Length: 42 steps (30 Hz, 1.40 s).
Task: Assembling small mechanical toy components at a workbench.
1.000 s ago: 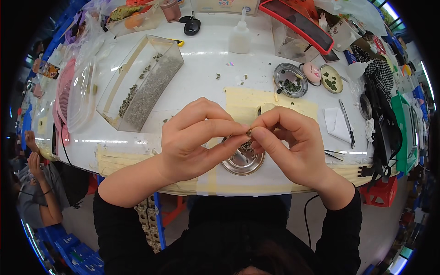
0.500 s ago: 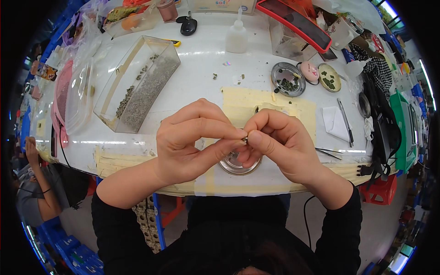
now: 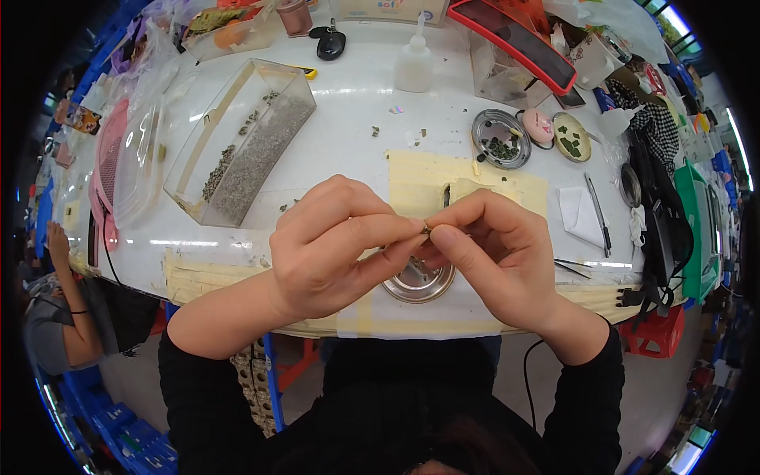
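Note:
Close to the table's near edge, my left hand and my right hand meet fingertip to fingertip. Pinched between them is a tiny dark piece, mostly covered by the fingers, its kind too small to tell. Both hands are closed on it. Below them lies a round shallow dish with small bits in it, partly hidden by my fingers. Beyond my right hand, a yellowish sheet is spread on the table, with a small dark-edged object on it partly behind the fingers.
To the left stands a clear box of small grey-green pieces. A round glass dish and a pale lid hold dark green pieces. A white squeeze bottle, tweezers and a red-cased phone lie around. Another person's arm shows far left.
My fingertips have shifted slightly and the tiny piece has turned or moved a little up between them. My left fingers have drawn closer together. The view has shifted slightly.

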Each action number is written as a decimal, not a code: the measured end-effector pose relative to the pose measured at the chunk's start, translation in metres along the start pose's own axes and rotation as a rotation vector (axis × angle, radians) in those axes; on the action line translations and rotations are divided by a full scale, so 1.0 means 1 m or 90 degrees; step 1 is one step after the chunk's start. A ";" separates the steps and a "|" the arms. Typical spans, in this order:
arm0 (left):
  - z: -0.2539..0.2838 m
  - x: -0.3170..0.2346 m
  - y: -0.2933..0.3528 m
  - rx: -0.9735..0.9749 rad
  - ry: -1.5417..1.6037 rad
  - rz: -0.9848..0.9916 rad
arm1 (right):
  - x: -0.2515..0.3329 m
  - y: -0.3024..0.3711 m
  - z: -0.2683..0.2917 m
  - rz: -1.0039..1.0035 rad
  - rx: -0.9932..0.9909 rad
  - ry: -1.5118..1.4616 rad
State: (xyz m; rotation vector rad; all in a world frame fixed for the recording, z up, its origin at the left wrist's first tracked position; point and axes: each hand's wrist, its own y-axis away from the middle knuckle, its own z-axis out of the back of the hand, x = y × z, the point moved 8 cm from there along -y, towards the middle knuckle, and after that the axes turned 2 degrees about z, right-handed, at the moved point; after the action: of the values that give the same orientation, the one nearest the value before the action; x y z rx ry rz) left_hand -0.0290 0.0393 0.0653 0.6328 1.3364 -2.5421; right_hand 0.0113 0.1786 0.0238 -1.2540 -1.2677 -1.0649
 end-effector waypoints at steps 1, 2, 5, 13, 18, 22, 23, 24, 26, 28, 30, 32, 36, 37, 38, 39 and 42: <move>0.000 0.000 0.000 0.004 0.012 0.009 | -0.003 0.000 -0.001 -0.026 -0.002 -0.053; 0.000 0.003 0.000 0.005 0.042 0.019 | -0.008 -0.001 -0.002 -0.055 0.012 -0.089; -0.004 0.010 0.003 0.004 0.109 0.051 | -0.018 -0.003 -0.004 -0.116 0.044 -0.159; -0.002 0.008 0.002 -0.010 0.050 0.048 | -0.011 -0.003 -0.002 -0.033 0.009 -0.108; -0.001 0.008 0.002 -0.009 0.032 0.041 | -0.008 -0.002 -0.001 -0.023 0.002 -0.082; -0.003 0.011 0.003 -0.008 0.052 0.060 | -0.012 -0.004 -0.003 -0.048 0.014 -0.119; -0.003 0.010 0.003 -0.003 0.060 0.059 | -0.013 -0.004 -0.003 -0.057 0.021 -0.120; -0.004 0.010 0.002 0.002 0.068 0.058 | -0.016 -0.004 -0.003 -0.067 0.026 -0.121; -0.006 0.011 0.002 0.007 0.081 0.057 | -0.018 -0.004 -0.003 -0.085 0.035 -0.122; -0.006 0.011 0.002 0.006 0.085 0.062 | -0.017 -0.004 -0.004 -0.100 0.048 -0.126; -0.004 0.012 0.002 -0.001 0.077 0.064 | -0.014 -0.004 -0.003 -0.090 0.039 -0.131; -0.003 0.012 0.003 -0.007 0.070 0.066 | -0.011 -0.004 -0.002 -0.071 0.030 -0.130; -0.004 0.011 0.002 -0.013 0.063 0.058 | -0.010 -0.002 -0.001 -0.044 0.009 -0.112; -0.003 0.010 0.002 -0.013 0.060 0.054 | -0.009 -0.002 -0.001 -0.045 0.006 -0.108; -0.002 0.010 0.002 -0.014 0.051 0.054 | -0.009 -0.003 -0.001 -0.035 0.001 -0.103; -0.003 0.010 0.002 -0.014 0.043 0.052 | -0.009 -0.002 -0.001 -0.025 -0.005 -0.097; -0.003 0.010 0.002 -0.021 0.026 0.054 | -0.007 -0.001 0.002 0.005 -0.021 -0.048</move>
State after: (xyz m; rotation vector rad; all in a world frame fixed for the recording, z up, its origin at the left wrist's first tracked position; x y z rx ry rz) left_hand -0.0359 0.0408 0.0578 0.7225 1.3310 -2.4477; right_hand 0.0102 0.1794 0.0167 -1.3345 -1.3053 -1.0455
